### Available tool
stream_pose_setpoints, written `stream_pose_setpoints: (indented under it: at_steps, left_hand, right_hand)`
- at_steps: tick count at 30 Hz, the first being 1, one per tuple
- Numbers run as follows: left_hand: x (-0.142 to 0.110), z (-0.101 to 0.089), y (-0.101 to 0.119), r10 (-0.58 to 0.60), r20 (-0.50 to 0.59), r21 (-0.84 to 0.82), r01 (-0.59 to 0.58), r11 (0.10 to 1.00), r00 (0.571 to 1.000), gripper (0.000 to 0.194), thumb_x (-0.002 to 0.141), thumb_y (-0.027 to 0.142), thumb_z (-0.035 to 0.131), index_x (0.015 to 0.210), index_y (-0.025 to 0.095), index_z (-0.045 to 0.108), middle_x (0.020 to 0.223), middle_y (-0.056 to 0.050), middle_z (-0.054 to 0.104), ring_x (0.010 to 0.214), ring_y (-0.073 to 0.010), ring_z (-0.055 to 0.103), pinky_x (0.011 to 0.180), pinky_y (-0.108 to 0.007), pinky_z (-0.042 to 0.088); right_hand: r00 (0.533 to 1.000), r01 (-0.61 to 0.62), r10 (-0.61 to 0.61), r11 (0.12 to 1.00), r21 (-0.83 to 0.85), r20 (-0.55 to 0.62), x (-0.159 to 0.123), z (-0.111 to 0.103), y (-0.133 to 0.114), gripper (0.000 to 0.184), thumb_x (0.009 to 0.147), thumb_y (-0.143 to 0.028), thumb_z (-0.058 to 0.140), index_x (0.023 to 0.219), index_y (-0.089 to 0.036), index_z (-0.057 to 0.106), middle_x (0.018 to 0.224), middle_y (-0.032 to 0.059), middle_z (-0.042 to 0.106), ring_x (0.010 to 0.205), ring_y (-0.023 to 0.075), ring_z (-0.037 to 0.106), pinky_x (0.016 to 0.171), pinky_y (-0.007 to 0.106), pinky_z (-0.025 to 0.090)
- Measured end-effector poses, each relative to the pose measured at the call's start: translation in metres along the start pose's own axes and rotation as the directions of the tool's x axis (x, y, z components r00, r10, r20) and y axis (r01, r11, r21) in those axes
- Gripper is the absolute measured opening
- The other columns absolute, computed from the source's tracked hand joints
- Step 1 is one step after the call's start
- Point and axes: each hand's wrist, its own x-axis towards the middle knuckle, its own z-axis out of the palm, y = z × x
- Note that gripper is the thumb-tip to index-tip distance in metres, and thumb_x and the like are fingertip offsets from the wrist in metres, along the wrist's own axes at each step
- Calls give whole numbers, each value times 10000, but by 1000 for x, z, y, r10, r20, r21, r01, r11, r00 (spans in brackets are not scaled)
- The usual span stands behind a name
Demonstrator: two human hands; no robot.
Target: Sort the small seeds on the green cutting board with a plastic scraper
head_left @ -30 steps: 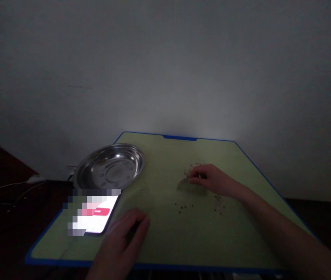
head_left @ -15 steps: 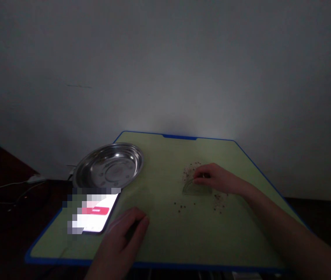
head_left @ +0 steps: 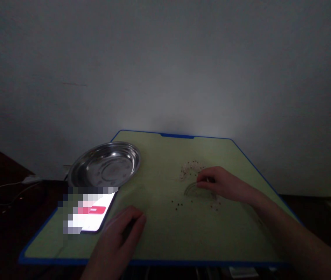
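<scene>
On the green board with a blue rim (head_left: pixel 165 229), my right hand (head_left: pixel 222 182) pinches the top edge of a clear half-round protractor (head_left: pixel 193 189) that lies flat. Small dark and pale seeds (head_left: pixel 189 168) are scattered just beyond it, and more seeds (head_left: pixel 180 205) lie nearer to me. My left hand (head_left: pixel 123 231) rests on the board near its front edge, fingers curled loosely, holding nothing that I can see. It lies just right of a lit phone (head_left: pixel 91 216).
A shiny steel plate (head_left: pixel 105 165) sits at the board's left edge, behind the phone. A plain grey wall stands right behind the board. Dark furniture and a white cable (head_left: pixel 14 184) lie to the left. The room is dim.
My right hand has dragged the protractor toward me and slightly right, away from the far patch of seeds. The left hand has stayed put.
</scene>
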Motion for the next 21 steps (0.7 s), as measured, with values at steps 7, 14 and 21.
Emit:
stream_pose_setpoints:
  at_steps: [7,14,21]
  left_hand:
    - [1,-1,3,-41,25,4,41,999,999,294,868,466,475,718,244,595,677,24,624,663,-163,598,598,-260,471]
    - [1,-2,7,-38,35,-5,38,999,999,282,865,447,479,707,244,593,671,20,627,649,-161,593,599,-264,472]
    - [1,-2,6,-46,28,-17,47,999,999,276,867,450,480,718,245,590,699,20,638,679,-166,606,627,-271,475]
  right_hand:
    - [997,76,-76,997,14,26,14,8,-7,152,845,-278,599,783,-174,691,681,-5,615,612,116,500,568,235,360]
    - [998,48,-49,998,39,38,20,16,-8,144,845,-265,599,779,-174,688,681,-5,617,613,115,506,576,233,368]
    - [998,56,-56,998,21,24,23,22,-8,137,848,-258,599,782,-174,685,685,-8,621,602,108,503,574,230,360]
